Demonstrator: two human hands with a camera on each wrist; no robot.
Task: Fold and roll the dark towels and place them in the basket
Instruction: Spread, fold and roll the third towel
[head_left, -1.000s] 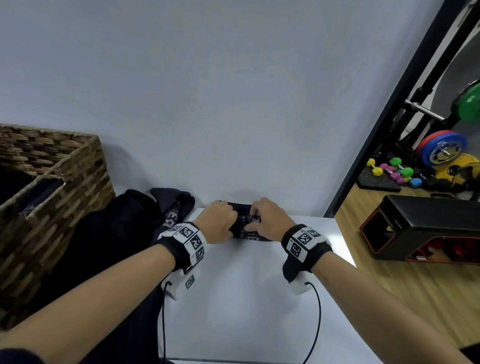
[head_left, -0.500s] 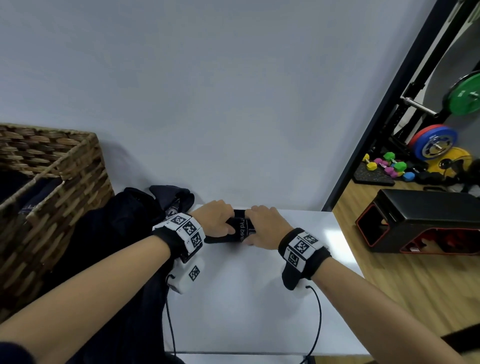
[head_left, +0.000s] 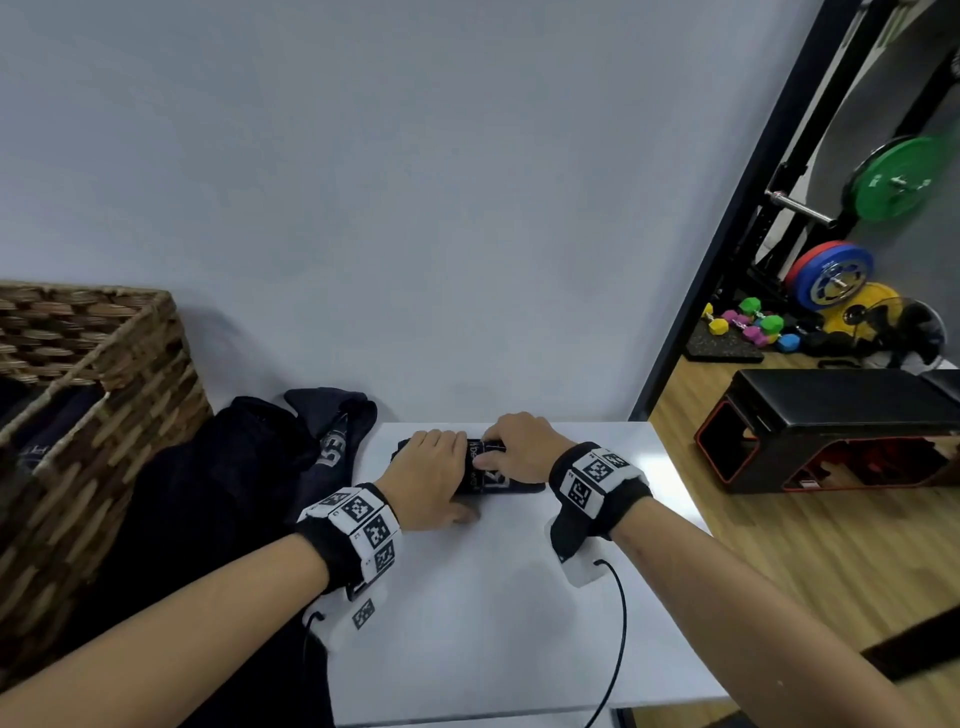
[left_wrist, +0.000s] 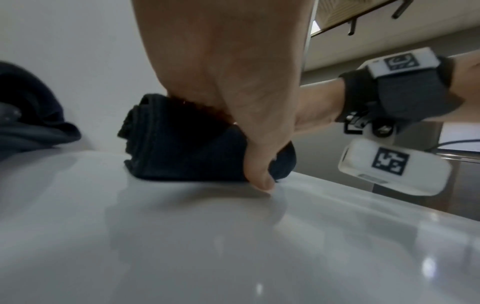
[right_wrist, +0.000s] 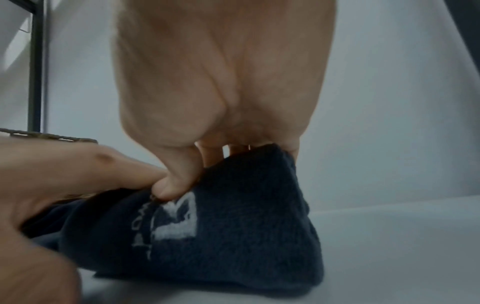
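A dark rolled towel (head_left: 493, 475) with white lettering lies on the white table (head_left: 467, 623) near the wall. My left hand (head_left: 431, 475) grips its left part, fingers curled over the top and thumb at the table. My right hand (head_left: 514, 447) holds the right part, thumb and fingers pinching the roll's top. In the left wrist view the rolled towel (left_wrist: 187, 144) shows its spiral end under my left hand (left_wrist: 233, 98). The right wrist view has the rolled towel (right_wrist: 221, 226) under my right hand (right_wrist: 221, 102). The wicker basket (head_left: 130, 395) stands at the left.
A heap of loose dark towels (head_left: 223, 499) lies between the basket and the table, against the wall. On the wooden floor at the right stand a black bench (head_left: 841, 431), coloured dumbbells (head_left: 753, 327) and weight plates (head_left: 831, 275).
Both hands and the roll have come slightly toward me from the wall. The towel looks tighter and more compact, with my hands closer together on it.
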